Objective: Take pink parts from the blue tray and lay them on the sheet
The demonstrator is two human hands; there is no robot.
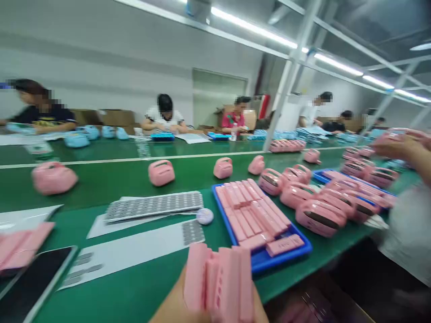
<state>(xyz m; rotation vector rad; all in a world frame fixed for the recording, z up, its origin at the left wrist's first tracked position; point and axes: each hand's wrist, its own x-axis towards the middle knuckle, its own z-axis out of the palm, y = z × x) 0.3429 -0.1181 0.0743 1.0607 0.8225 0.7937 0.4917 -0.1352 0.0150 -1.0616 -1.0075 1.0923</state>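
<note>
One hand point(188, 305) at bottom edge, fingers curled round stack of flat pink plastic bars point(218, 280); left or right cannot tell, other hand not visible. Bars upright, side by side, ribbed faces, blurred. Stack just short of blue plastic tray point(269, 260) filled with same bars. Left of tray: grey sticker sheets point(153, 206), small white round disc point(204, 216). Beyond tray: green conveyor belt point(117, 179) carrying pink handled cases point(161, 172), well spaced.

four pink cases point(161, 172) sit apart on the green belt, and more are bunched at the right, too many to count. two blue trays point(269, 260) hold pink bars. one small round white thing point(204, 216). one phone point(30, 282). one sheet of grey stickers point(155, 205). five people sit across the belt.
</note>
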